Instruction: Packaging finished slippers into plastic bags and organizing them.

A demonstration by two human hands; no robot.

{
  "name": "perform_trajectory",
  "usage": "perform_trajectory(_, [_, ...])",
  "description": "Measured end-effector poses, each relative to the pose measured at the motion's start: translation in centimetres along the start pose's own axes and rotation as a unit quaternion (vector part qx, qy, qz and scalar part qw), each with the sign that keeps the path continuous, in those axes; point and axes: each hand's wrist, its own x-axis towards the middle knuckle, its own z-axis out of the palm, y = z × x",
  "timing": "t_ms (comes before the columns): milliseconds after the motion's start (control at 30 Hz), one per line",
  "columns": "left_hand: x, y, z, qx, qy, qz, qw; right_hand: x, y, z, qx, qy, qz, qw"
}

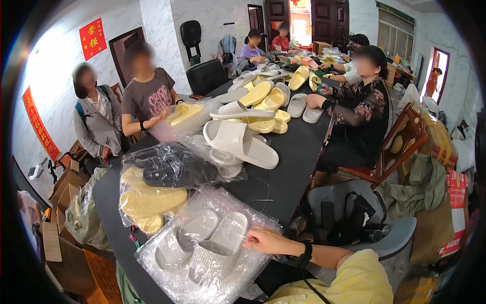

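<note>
My right hand [266, 240] reaches in from the lower right, a black band on its wrist. Its fingers are closed on the edge of a clear plastic bag [152, 256] near the table's front. Inside the bag lies a pair of light grey slippers [220, 256] with ribbed straps. My left hand is out of sight. Just beyond, another clear bag holds yellow slippers [152, 202] with their soles showing, and a black slipper [177, 173] lies in clear plastic over them. A loose whitish slipper [242, 143] rests farther up the table.
Piled yellow and grey slippers [268, 99] cover the middle of the black table [288, 185]. Several people sit or stand around it; one at left holds a bagged yellow slipper [185, 114]. A grey chair [395, 238] with a black bag [354, 215] stands at right. Cardboard boxes [68, 228] sit at left.
</note>
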Motion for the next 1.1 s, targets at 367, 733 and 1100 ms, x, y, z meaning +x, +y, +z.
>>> perform_trajectory(367, [0.6, 1.3, -0.3, -0.047, 0.018, -0.040, 0.998, 0.7, 0.0, -1.1, 0.273, 0.078, 0.008, 0.959])
perform_trajectory(733, [-0.4, 1.1, 1.0, 0.011, 0.039, -0.092, 0.995, 4.4, -1.4, -7.6, 0.277, -0.229, 0.018, 0.933])
perform_trajectory(1100, [0.9, 3.3, 5.0, 0.101, -0.078, 0.089, 0.988, 9.6, -3.8, -0.8, -0.292, -0.237, -0.490, 0.786])
